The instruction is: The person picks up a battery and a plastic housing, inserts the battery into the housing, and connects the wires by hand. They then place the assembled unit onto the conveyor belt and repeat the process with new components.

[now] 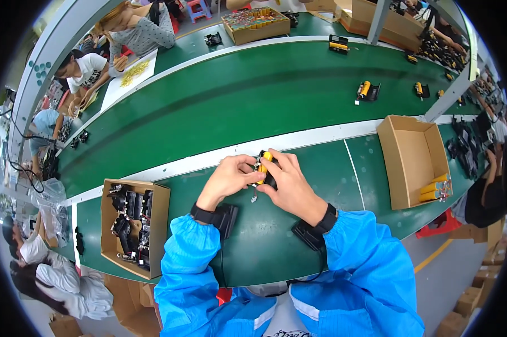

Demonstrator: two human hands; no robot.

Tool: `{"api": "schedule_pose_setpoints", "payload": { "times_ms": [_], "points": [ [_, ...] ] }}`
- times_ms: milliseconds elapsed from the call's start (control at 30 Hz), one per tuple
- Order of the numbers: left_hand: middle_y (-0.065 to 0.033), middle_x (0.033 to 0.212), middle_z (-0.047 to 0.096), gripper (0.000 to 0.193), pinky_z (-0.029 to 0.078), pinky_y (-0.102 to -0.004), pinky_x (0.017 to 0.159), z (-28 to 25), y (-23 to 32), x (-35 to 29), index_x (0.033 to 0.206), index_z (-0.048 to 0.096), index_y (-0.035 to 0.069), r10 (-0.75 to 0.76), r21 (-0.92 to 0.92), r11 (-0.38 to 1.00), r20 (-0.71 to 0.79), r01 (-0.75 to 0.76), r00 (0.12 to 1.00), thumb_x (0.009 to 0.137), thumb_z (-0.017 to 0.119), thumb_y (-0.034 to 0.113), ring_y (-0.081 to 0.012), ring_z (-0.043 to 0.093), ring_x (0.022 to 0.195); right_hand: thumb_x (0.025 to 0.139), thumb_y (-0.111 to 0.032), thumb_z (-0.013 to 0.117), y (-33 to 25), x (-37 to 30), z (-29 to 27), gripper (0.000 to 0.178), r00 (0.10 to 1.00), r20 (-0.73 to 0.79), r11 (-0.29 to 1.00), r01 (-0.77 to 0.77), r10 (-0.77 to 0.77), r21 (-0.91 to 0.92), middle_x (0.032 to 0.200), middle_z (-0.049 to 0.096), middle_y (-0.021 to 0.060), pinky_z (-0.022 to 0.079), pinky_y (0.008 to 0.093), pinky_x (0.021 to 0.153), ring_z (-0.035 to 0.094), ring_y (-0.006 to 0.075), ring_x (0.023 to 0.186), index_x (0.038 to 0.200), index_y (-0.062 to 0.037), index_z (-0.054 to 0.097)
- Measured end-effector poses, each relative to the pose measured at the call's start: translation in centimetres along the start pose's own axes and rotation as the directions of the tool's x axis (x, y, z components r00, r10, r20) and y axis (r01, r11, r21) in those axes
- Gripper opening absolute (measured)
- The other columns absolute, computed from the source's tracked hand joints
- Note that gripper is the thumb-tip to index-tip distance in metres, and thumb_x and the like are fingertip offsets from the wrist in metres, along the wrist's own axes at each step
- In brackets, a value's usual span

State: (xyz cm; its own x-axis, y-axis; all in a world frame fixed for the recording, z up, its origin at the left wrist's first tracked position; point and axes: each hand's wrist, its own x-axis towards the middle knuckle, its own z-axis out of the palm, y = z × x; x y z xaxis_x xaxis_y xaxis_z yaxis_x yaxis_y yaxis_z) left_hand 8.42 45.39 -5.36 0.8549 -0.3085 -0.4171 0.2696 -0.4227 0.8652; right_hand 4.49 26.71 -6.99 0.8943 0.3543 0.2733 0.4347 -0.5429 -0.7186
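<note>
Over the near green bench, both my hands hold one small assembly: a yellow cylindrical battery (263, 168) in a black plastic housing. My left hand (226, 178) pinches its left side between thumb and fingers. From the other side, my right hand (291, 188) presses its fingertips on the battery's top, with the thumb lower down by the black part. A thin lead with a small pale connector (254, 198) hangs below the assembly. Part of the housing is hidden behind my fingers.
A cardboard box (162, 224) of black housings stands left; another box (413, 143) holding several yellow batteries stands right. Beyond a white rail, the green conveyor belt (208, 106) carries battery assemblies (366, 90). Black devices (225, 222) with cables lie by my wrists. Other people sit around the line.
</note>
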Motion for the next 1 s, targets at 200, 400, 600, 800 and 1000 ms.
{"api": "schedule_pose_setpoints", "payload": {
  "times_ms": [200, 400, 600, 800, 1000],
  "points": [
    [-0.0054, 0.075, 0.067, 0.03, 0.05, -0.0249, 0.061, 0.2, -0.1, 0.5, 0.109, 0.065, -0.006, 0.011, 0.134, 0.991, 0.015, -0.013, 1.0, 0.085, 0.072, 0.011, -0.0093, 0.061, 0.067, 0.07, -0.011, 0.084, -0.1, -0.1, 0.0, 0.064, 1.0, -0.003, 0.999, 0.017, -0.017, -0.035, 0.137, 0.047, 0.0216, 0.046, 0.0451, 0.098, 0.047, 0.0402, 0.116, 0.127, 0.0026, 0.058],
    [-0.0045, 0.074, 0.066, 0.029, 0.049, -0.0254, 0.058, 0.0, -0.4, 0.4, 0.106, 0.067, -0.007, 0.012, 0.203, 0.979, 0.025, -0.017, 1.0, 0.079, 0.069, 0.006, -0.0097, 0.06, 0.065, 0.07, -0.012, 0.084, -0.1, -0.4, 0.4, 0.065, 1.0, 0.013, 0.999, 0.008, -0.007, -0.053, 0.136, 0.047, 0.0218, 0.046, 0.0448, 0.099, 0.047, 0.0408, 0.117, 0.127, 0.0031, 0.058],
    [-0.0054, 0.08, 0.068, 0.035, 0.051, -0.0264, 0.059, 0.8, -0.2, 0.9, 0.11, 0.066, -0.007, 0.055, 0.379, 0.925, -0.04, -0.036, 0.998, 0.078, 0.068, 0.009, -0.0103, 0.062, 0.068, 0.069, -0.012, 0.084, 1.0, -0.5, 0.8, 0.063, 0.995, -0.077, 0.996, 0.059, -0.064, -0.072, 0.132, 0.047, 0.0219, 0.045, 0.0465, 0.097, 0.047, 0.0411, 0.113, 0.124, 0.0024, 0.056],
    [-0.0056, 0.085, 0.07, 0.028, 0.052, -0.0228, 0.061, -1.2, -2.2, 0.3, 0.114, 0.065, -0.004, 0.053, 0.039, 0.998, 0.018, -0.054, 0.998, 0.092, 0.064, 0.012, -0.0109, 0.066, 0.071, 0.07, -0.013, 0.083, 0.9, 0.2, 2.4, 0.062, 0.99, -0.11, 0.995, 0.076, -0.083, -0.066, 0.132, 0.045, 0.0237, 0.045, 0.0471, 0.097, 0.047, 0.0418, 0.113, 0.122, 0.0046, 0.053],
    [-0.0041, 0.08, 0.067, 0.032, 0.05, -0.0227, 0.06, 0.0, 0.3, 3.0, 0.114, 0.063, -0.003, -0.023, 0.033, 0.999, 0.149, 0.018, 0.989, 0.091, 0.07, 0.018, -0.0099, 0.063, 0.07, 0.072, -0.01, 0.08, 1.9, -1.5, -1.4, 0.059, 0.992, -0.083, 0.988, 0.087, -0.098, -0.13, 0.136, 0.042, 0.0267, 0.045, 0.0447, 0.099, 0.047, 0.0411, 0.118, 0.121, 0.0066, 0.051]
  ]
}}
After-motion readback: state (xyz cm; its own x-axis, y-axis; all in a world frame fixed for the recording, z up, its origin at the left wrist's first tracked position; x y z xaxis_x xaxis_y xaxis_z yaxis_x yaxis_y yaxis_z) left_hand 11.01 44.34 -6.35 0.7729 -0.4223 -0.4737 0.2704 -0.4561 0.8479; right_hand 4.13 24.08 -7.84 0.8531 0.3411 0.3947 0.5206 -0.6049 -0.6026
